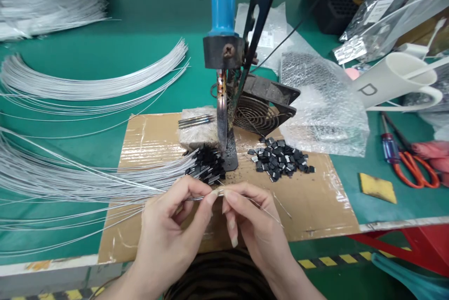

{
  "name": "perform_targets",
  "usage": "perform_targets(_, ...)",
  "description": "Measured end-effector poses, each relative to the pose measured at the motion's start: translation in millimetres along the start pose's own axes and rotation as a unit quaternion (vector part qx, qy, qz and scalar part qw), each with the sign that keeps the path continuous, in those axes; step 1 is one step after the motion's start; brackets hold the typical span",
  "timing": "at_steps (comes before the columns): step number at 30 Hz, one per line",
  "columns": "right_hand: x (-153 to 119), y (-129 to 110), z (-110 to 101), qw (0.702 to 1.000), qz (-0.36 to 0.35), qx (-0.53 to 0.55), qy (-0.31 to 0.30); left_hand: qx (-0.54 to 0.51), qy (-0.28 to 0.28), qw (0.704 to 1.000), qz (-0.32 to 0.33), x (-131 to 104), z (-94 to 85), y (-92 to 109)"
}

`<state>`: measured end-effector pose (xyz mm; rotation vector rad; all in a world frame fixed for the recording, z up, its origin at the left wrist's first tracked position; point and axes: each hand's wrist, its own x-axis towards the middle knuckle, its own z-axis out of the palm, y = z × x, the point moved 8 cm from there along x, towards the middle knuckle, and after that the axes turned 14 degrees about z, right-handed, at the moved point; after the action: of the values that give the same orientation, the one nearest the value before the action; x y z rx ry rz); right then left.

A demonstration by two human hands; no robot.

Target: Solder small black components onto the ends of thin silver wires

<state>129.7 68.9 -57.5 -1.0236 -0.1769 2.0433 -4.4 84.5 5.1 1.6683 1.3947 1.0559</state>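
Note:
At the front of the cardboard sheet [315,211], my left hand [178,225] pinches a thin grey wire between thumb and forefinger. Fingertips nearly touching it, my right hand [254,215] is closed on a thin wire too, whose end runs out to the right. What lies between the fingertips is too small to make out. Just beyond, a bundle of grey wires [140,180] ends in a cluster of black tips [206,164]. Above stands a soldering iron [222,113] with a blue handle, pointing down. A pile of small black connectors [280,157] lies to its right.
Behind the iron stands a small fan [263,108]. More wires [98,84] lie at left. Bubble wrap [322,103], a white mug [393,80], orange-handled scissors [414,173], a screwdriver [390,148] and a yellow sponge [377,188] are at right.

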Motion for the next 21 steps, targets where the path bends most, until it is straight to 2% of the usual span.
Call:
perform_targets(6,0.8,-0.1,1.4,1.000,-0.008,0.013,0.013,-0.002,0.003,1.000,-0.026,-4.7,3.3,-5.2)
perform_targets(12,1.1,0.5,4.9,0.999,-0.017,0.032,-0.007,-0.018,0.020,0.999,-0.024,-6.8,4.3,-9.1)
perform_targets(21,-1.8,-5.7,0.7,0.999,-0.040,-0.002,-0.018,-0.025,0.025,0.999,-0.024,-0.8,2.1,-9.0)
